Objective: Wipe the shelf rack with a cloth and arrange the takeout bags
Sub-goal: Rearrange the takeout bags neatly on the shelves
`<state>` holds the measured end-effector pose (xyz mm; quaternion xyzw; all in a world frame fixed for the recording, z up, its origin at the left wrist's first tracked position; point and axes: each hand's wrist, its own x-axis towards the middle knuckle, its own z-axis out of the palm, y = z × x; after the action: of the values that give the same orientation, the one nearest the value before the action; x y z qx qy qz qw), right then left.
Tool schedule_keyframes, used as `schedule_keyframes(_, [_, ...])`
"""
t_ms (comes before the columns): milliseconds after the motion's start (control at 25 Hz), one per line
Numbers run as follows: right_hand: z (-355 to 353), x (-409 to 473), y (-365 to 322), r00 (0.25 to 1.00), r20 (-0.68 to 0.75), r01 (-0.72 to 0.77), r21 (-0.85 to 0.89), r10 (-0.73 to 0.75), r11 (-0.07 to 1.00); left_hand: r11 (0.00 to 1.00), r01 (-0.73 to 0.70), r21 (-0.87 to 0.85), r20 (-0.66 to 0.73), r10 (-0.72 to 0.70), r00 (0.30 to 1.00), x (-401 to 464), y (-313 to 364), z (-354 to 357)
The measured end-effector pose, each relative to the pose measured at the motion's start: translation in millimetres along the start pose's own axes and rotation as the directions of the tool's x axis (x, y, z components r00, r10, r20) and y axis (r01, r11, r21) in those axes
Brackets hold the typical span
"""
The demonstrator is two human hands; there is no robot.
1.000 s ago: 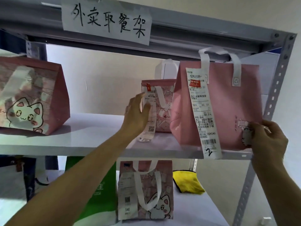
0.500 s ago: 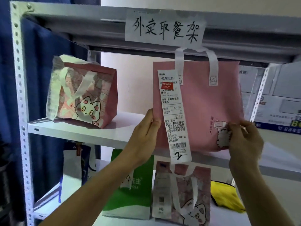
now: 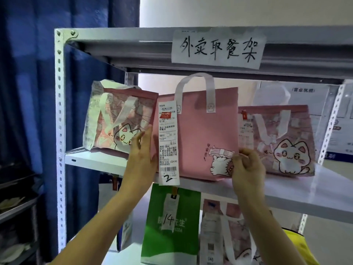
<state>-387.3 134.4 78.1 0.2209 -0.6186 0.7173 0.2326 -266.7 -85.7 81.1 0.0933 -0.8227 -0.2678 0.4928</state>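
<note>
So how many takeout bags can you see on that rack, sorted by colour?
Plain pink fabric bag with white handles, held by both hands: 1
Pink patterned cat-print bags: 3
Green bag marked 14: 1
Total: 5 bags, 3 on the upper shelf, 2 below.

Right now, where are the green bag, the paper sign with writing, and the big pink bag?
green bag (image 3: 172,226), head view, middle of its front.
paper sign (image 3: 217,48), head view, on the handwriting.
big pink bag (image 3: 198,134), head view, plain front panel.
</note>
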Motion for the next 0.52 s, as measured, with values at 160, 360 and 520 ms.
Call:
schedule_keyframes(160, [14, 11, -1, 0.999, -0.016, -0.046, -0.058, 0.045, 0.997, 0.905, -0.234, 0.355, 0.104, 0.21, 0.972, -4, -6, 12])
schedule_keyframes(360, [8, 30, 4, 0.997, 0.026, -0.072, -0.075, 0.074, 0.995, 0.903, -0.248, 0.352, 0.31, 0.138, 0.941, 4, -5, 26])
schedule_keyframes(520, [-55, 90, 13, 0.97, -0.237, -0.084, -0.15, 0.046, 0.985, 0.897, -0.229, 0.378, 0.183, 0.17, 0.968, 8, 8, 37])
